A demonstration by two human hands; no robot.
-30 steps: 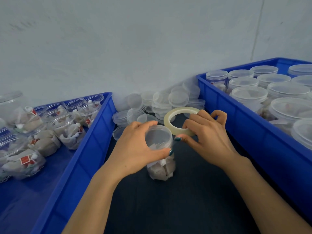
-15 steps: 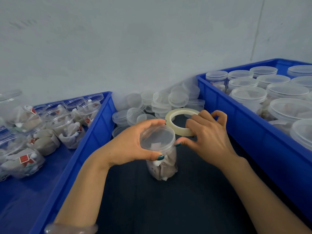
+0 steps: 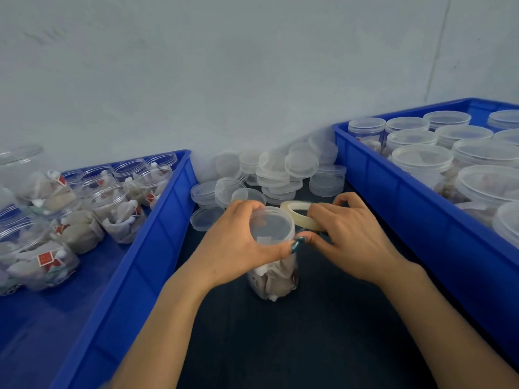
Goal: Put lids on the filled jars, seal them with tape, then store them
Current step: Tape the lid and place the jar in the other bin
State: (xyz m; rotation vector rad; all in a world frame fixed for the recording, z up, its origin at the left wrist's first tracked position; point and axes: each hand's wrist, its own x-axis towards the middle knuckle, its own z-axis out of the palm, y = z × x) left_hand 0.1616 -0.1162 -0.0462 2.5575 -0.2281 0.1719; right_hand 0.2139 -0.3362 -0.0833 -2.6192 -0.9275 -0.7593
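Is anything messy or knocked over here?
Yes. The loose lids at the back sit in a jumbled heap, some tilted on edge. The open jars in the left bin lean at odd angles.

A: What sort of place?
B: Small packing workstn, not a home. Dark worktop [image 3: 309, 346] w/ a big blue bin each side.
A: Why packing?
B: Left bin [image 3: 157, 248]: many open jars [image 3: 118, 209], all w/ the same wrapped sachets. Right bin [image 3: 393, 197]: rows of identical lidded jars [image 3: 421, 161]. Heap of spare lids [image 3: 280, 172] btwn them, against a bare grey wall [image 3: 252, 66]. Batch work.
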